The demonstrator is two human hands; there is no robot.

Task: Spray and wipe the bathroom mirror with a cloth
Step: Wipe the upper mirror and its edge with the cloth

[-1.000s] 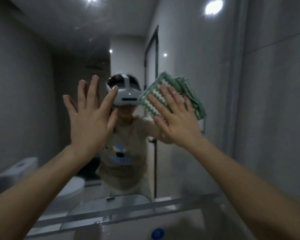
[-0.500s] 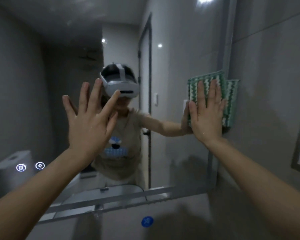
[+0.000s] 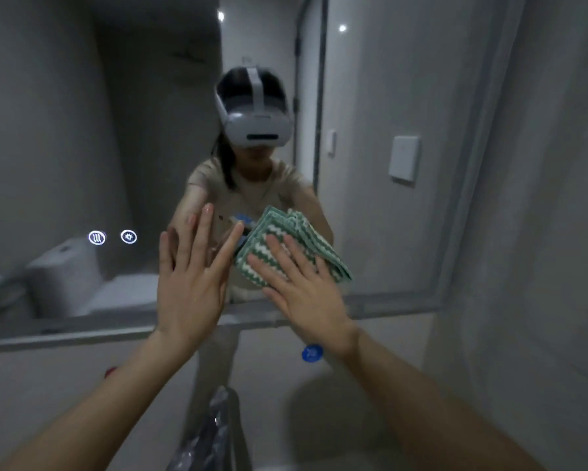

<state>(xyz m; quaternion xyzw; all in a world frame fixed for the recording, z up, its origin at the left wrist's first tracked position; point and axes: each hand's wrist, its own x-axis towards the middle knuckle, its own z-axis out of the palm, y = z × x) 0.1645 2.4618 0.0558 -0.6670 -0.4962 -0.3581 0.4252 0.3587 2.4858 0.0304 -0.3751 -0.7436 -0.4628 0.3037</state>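
Observation:
The large wall mirror [image 3: 381, 239] fills the upper view and reflects a person with a white headset. My right hand [image 3: 306, 294] lies flat, fingers straight, pressing a folded green-and-white cloth [image 3: 285, 232] against the glass low down near the mirror's bottom edge. My left hand [image 3: 192, 283] is held up flat with fingers spread just left of the cloth, close to the glass; I cannot tell if it touches. No spray bottle is in view.
The mirror's bottom frame [image 3: 64, 338] runs across below the hands. Two lit touch icons [image 3: 97, 237] glow on the glass at left. A chrome tap [image 3: 217, 433] rises at the bottom centre. A blue round sticker [image 3: 312, 352] sits on the wall below the mirror.
My right hand has slid the cloth from the mirror's right edge down and left to the lower middle. The left hand has dropped lower too, and the view has tilted down.

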